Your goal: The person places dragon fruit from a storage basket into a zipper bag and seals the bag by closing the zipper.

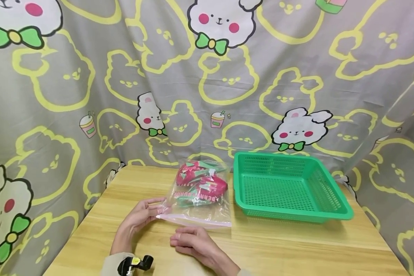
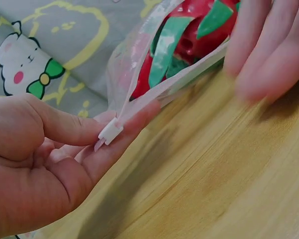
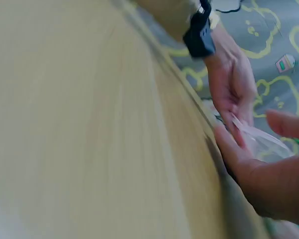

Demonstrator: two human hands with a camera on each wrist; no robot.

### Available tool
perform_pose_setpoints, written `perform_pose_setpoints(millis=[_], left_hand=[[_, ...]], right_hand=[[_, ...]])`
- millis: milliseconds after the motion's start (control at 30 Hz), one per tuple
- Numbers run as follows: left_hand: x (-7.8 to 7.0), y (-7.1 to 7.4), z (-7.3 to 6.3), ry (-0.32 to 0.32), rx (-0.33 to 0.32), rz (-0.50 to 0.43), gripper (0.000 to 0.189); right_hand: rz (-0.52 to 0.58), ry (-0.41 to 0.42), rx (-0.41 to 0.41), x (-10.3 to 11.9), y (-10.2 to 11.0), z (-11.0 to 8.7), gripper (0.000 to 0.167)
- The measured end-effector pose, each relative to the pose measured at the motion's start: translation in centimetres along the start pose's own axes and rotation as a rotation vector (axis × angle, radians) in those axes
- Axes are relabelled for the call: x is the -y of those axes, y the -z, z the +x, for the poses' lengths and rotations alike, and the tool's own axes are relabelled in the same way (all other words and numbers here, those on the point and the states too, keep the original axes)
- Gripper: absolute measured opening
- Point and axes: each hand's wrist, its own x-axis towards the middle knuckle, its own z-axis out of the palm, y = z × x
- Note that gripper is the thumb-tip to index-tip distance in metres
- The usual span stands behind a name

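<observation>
A clear zip bag (image 1: 207, 211) with pink print lies on the table, its pale zip edge turned toward me. Inside are two red, fruit-shaped things (image 1: 214, 184) with green leaf-like flaps, resembling dragon fruit. My left hand (image 1: 138, 216) pinches the bag's left corner between thumb and fingers, right at the white zip slider (image 2: 111, 130) in the left wrist view. In front of the zip edge, my right hand (image 1: 197, 242) hovers with loosely bent fingers and holds nothing. The right wrist view shows its thumb and fingers spread apart near the bag.
A green plastic basket (image 1: 336, 197) with mesh walls stands right of the bag. The wooden table (image 1: 279, 245) reaches back to a grey patterned curtain (image 1: 179, 84), which also hangs along both sides. A black wrist mount (image 1: 134, 264) sits on my left sleeve.
</observation>
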Motion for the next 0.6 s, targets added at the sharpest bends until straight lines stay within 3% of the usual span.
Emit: perform_pose_setpoints(millis=[167, 300, 467, 600], left_hand=[[-0.3, -0.3, 0.2, -0.004, -0.033, 0.04, 0.058], [-0.4, -0.4, 0.4, -0.028, -0.026, 0.052, 0.055], [0.0, -0.3, 0.3, -0.031, -0.002, -0.023, 0.056], [0.1, -0.1, 0.1, -0.023, 0.02, -0.06, 0.057]], right_hand=[[0.343, -0.008, -0.113, -0.7, -2.1, 2.1, 0.055], [0.498, 0.029, -0.237, -0.6, -3.9, 3.4, 0.051], [0.548, 0.05, -0.368, -0.4, -5.0, 4.3, 0.032], [0.528, 0.08, -0.412, -0.5, -5.2, 4.5, 0.028]])
